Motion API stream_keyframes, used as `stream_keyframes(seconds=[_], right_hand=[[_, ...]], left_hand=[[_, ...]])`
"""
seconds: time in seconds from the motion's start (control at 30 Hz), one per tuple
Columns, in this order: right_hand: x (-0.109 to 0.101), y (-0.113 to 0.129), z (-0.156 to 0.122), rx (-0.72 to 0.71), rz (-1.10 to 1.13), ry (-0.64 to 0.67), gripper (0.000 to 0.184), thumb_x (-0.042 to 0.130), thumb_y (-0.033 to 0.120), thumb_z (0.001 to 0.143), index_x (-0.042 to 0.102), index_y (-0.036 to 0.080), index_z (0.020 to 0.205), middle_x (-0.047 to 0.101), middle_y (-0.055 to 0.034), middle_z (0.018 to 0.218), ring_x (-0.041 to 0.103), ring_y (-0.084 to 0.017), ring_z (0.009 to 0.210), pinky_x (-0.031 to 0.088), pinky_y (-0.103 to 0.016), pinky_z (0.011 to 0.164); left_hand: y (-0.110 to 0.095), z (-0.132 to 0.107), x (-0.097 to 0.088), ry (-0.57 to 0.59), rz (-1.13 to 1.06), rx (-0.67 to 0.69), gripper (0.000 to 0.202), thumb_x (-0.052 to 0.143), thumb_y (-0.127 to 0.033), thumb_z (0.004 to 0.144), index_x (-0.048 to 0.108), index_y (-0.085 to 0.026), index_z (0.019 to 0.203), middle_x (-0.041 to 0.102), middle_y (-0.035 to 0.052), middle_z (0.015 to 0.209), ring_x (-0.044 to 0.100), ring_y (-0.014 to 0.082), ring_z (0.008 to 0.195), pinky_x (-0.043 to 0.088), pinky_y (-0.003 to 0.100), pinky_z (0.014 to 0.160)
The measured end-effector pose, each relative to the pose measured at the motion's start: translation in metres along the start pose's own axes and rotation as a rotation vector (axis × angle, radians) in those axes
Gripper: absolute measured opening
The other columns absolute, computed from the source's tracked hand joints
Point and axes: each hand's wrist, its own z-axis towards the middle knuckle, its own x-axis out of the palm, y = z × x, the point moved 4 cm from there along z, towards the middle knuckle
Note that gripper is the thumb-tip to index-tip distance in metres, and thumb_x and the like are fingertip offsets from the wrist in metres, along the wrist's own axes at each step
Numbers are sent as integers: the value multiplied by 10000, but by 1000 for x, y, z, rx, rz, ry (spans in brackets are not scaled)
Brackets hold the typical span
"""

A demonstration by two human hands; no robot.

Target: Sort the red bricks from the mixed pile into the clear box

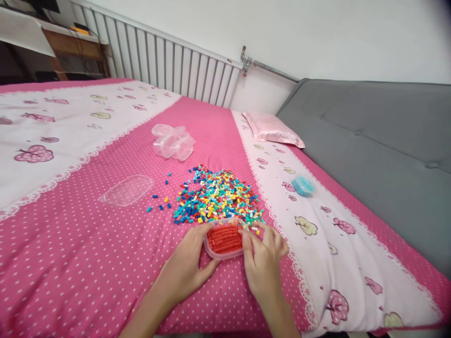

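A small clear plastic container [222,256] holds red building bricks [225,239] lined up in rows. My left hand [188,260] grips its left end, fingers along the far side and thumb at the near edge. At the right end is my right hand [265,256], its thumb over the red bricks and its fingers bent around the outer wall; whether a loose brick is between the fingertips cannot be made out. Just beyond the container spreads a pile of small mixed-colour bricks [221,195], in blue, teal, yellow, red and white.
A clear lid [128,191] lies flat on the pink dotted bedspread [116,253], left of the pile. Farther back are several stacked clear containers [174,142]. A container of light blue pieces [303,186] sits at right. Beyond are a pink pillow [271,127] and a grey headboard [373,136].
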Motion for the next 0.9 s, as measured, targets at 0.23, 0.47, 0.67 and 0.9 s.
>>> stream_keyframes(seconds=[0.23, 0.47, 0.67, 0.9], right_hand=[[0, -2, -2, 19, 46, 5, 445, 369, 406, 1086, 790, 267, 1042, 613, -117, 1259, 502, -329, 1194, 322, -569, 1015], [-1, -2, -5, 31, 85, -5, 431, 370, 407, 1085, 781, 278, 1055, 601, -109, 1250, 508, -330, 1197, 326, -568, 1020], [4, -26, -8, 103, 247, -214, 438, 392, 438, 1059, 689, 151, 1201, 500, -170, 1237, 479, -335, 1206, 375, -544, 1037], [31, -52, -15, 196, 358, -315, 394, 369, 441, 1048, 636, 181, 1176, 537, -148, 1162, 497, -330, 1156, 356, -550, 1032]], left_hand=[[-1, 0, 0, -9, -16, -2, 614, 654, -214, 920, 392, -269, 1473, 586, 123, 1432, 601, 309, 1300, 523, 508, 1087], [0, 1, 0, -4, -21, 4, 640, 654, -193, 914, 370, -277, 1482, 580, 114, 1438, 591, 302, 1310, 507, 499, 1106], [-7, -2, -3, -4, -47, -15, 642, 678, -172, 893, 380, -282, 1450, 601, 98, 1403, 597, 285, 1292, 508, 479, 1104], [-9, -5, -6, -31, -68, -66, 668, 654, -110, 820, 401, -260, 1420, 608, 108, 1357, 621, 287, 1253, 530, 481, 1078]])
